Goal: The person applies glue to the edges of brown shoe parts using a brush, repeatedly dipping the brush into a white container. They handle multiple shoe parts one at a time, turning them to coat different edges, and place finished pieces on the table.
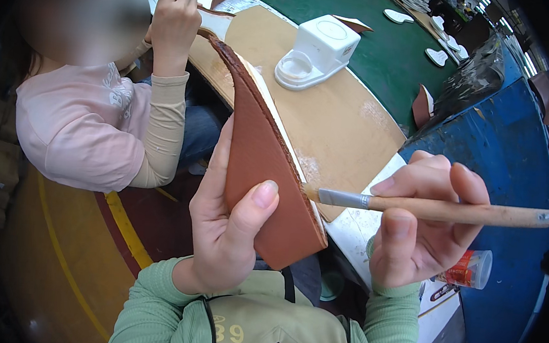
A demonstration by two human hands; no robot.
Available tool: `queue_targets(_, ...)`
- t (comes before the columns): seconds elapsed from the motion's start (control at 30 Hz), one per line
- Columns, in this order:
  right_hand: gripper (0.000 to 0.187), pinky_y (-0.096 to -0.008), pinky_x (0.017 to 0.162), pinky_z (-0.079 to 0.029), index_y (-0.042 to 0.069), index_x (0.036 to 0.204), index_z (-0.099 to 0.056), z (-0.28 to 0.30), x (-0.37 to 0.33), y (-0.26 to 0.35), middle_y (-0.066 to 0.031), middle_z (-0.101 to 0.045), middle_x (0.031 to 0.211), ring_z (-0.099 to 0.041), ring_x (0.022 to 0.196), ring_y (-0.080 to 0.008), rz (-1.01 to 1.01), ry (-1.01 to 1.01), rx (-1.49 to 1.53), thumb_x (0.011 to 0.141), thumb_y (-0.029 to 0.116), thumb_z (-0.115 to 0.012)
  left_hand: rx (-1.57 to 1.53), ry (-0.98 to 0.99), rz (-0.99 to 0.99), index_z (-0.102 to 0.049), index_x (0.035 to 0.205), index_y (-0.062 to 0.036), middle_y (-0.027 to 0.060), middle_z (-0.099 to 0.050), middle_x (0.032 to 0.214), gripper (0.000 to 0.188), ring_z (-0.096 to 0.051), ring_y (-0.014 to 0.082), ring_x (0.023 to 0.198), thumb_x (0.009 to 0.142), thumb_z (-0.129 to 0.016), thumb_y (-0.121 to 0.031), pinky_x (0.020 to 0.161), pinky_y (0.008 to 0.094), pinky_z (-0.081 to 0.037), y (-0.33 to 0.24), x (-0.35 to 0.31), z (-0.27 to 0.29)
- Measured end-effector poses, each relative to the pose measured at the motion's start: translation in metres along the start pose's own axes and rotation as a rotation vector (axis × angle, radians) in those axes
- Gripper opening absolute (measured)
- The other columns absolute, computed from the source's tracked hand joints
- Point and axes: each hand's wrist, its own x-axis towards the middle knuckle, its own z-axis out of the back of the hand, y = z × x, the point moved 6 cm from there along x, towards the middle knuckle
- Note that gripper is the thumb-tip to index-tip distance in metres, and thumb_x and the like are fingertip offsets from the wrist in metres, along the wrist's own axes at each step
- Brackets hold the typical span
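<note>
A: Lighting check on the head view?

B: Even, soft, fairly bright in the middle. Light seems to come from overhead and far right; striped glare at the far right corner looks like windows or lamps, can't tell which.

A: Shadows?

B: Soft only. Dark under the table edge near the person's lap. No hard edges.

A: Glare?

B: Mild sheen on the white plastic dispenser (317, 51) and on the blue surface (517, 160) at right.

A: Sharpness?

B: Centre is crisp. One face at far left is blurred out. Slight softness toward the rim.

A: Distortion?

B: Strong fisheye. Table edges bow, corners fall to black vignette, heavy on the left and right sides.
</note>
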Motion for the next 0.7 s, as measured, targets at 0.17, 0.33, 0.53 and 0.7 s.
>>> queue_targets(0.17, 0.055, -0.0310, 0.065, -0.032, 0.008, 0.125, -0.037, 0.000, -0.002, 0.003, -0.0055, -0.057, 0.068, -0.044, 0.059, -0.0110, 0.023, 0.053, 0.054, 0.079, 0.022, -0.064, -0.006, -0.016, -0.006, -0.018, 0.138, 0.0060, 0.0120, -0.040, 0.130, 0.060, -0.042, 0.0127, 0.114, 0.085, -0.046, -0.005, 0.096, 0.0272, -0.034, -0.001, 0.001, 0.000)
queue_targets(0.33, 0.055, -0.0310, 0.066, -0.031, 0.010, 0.124, -0.037, 0.003, -0.005, 0.007, -0.0038, -0.057, 0.066, -0.044, 0.059, -0.0107, 0.057, 0.105, 0.019, 0.078, 0.022, -0.066, -0.016, -0.030, -0.014, -0.018, 0.138, 0.0064, 0.0125, -0.041, 0.130, 0.061, -0.043, 0.0129, 0.114, 0.086, -0.046, -0.006, 0.096, 0.0274, -0.033, 0.001, 0.002, 0.000)
queue_targets(0.53, 0.056, -0.0324, 0.068, -0.031, 0.012, 0.125, -0.036, 0.005, -0.009, 0.010, -0.0028, -0.057, 0.064, -0.044, 0.060, -0.0114, 0.036, 0.127, -0.033, 0.078, 0.022, -0.066, 0.014, -0.058, -0.027, -0.018, 0.138, 0.0067, 0.0126, -0.043, 0.128, 0.060, -0.044, 0.0123, 0.111, 0.086, -0.045, -0.005, 0.095, 0.0266, -0.035, 0.004, 0.004, 0.002)
queue_targets(0.7, 0.058, -0.0347, 0.069, -0.030, 0.014, 0.126, -0.034, 0.007, -0.011, 0.013, -0.0031, -0.058, 0.065, -0.044, 0.061, -0.0123, 0.036, 0.193, -0.043, 0.078, 0.021, -0.066, 0.003, -0.055, -0.027, -0.019, 0.138, 0.0065, 0.0120, -0.044, 0.126, 0.059, -0.045, 0.0111, 0.109, 0.086, -0.044, -0.005, 0.094, 0.0258, -0.036, 0.007, 0.006, 0.002)
